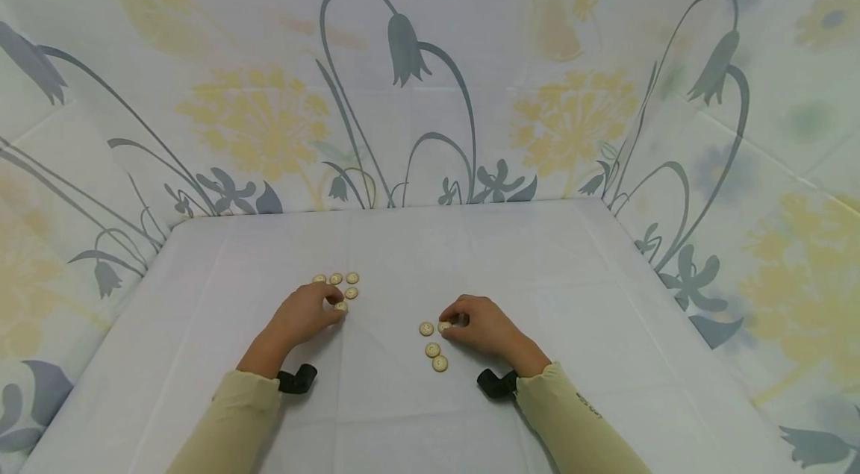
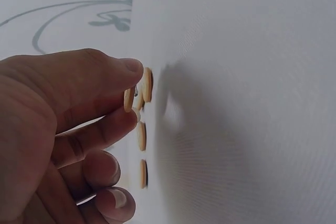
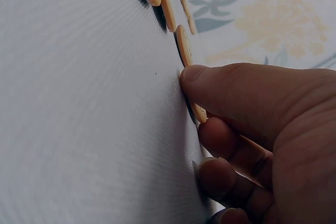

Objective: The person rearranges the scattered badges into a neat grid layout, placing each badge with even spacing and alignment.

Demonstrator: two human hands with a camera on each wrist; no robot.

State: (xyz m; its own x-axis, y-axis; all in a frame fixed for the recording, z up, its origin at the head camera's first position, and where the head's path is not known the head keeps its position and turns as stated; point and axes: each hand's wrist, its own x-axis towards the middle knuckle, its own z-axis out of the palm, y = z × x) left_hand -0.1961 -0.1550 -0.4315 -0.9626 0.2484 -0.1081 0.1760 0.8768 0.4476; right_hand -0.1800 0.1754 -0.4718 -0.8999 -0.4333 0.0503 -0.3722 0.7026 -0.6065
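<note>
My left hand (image 1: 304, 319) pinches a small round wooden disc (image 2: 129, 99) between thumb and forefinger; in the left wrist view it stands on edge, a little off the cloth. Just beyond that hand, a row of three similar discs (image 1: 336, 278) lies flat, with another disc (image 1: 351, 293) below the row's right end. My right hand (image 1: 489, 328) has thumb and forefinger on a pale disc (image 3: 199, 113) at the table surface. To its left lies one disc (image 1: 426, 328), and nearer the front are two more, an upper disc (image 1: 432, 349) and a lower disc (image 1: 440, 363), nearly touching.
A white cloth (image 1: 376, 414) covers the table. Flower-printed fabric (image 1: 430, 131) rises behind it and along both sides. Black wrist-worn devices stick out by the left sleeve (image 1: 231, 414) and the right sleeve (image 1: 571, 414).
</note>
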